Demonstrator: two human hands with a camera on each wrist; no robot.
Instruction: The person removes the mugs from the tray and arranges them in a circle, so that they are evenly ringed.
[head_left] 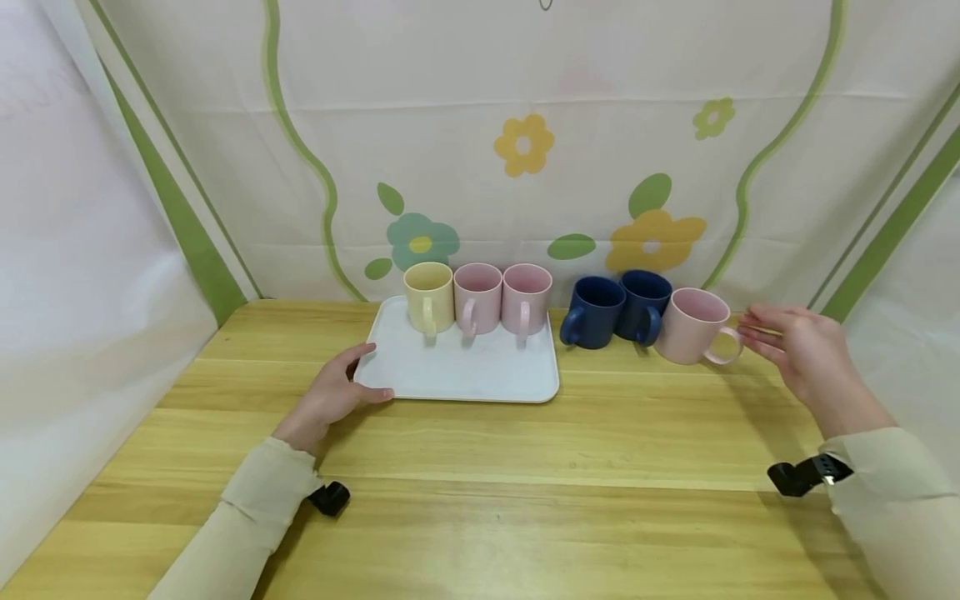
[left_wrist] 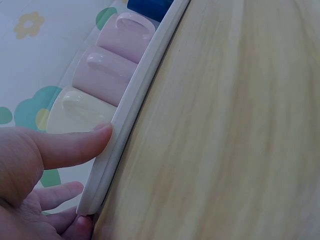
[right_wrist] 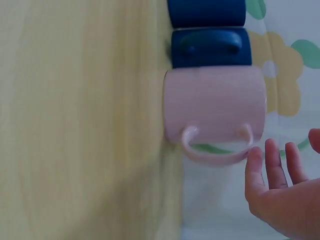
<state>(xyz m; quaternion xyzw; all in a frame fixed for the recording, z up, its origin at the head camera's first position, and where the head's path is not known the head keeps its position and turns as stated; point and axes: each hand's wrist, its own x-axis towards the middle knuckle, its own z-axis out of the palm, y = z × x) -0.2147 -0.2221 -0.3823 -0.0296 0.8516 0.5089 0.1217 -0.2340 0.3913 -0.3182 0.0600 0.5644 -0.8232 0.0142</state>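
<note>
A white tray [head_left: 457, 371] lies on the wooden table, its left front corner held by my left hand [head_left: 332, 390]. In the left wrist view, the thumb [left_wrist: 82, 146] presses the rim and the other fingers curl at the corner. Along the tray's back stand a yellow mug [head_left: 422, 290] and two pink mugs [head_left: 486, 307] [head_left: 536, 293], handles toward me. My right hand [head_left: 816, 354] is beside a third pink mug [head_left: 682, 332] on the table. Its fingers are extended, their tips at the mug's handle [right_wrist: 212, 159] without curling round it.
Two dark blue mugs [head_left: 600, 323] [head_left: 637, 304] stand between the tray and the right pink mug, close together. A white cloth [head_left: 450, 167] with flowers hangs right behind the table [head_left: 510, 500]. More white cloth closes off both sides.
</note>
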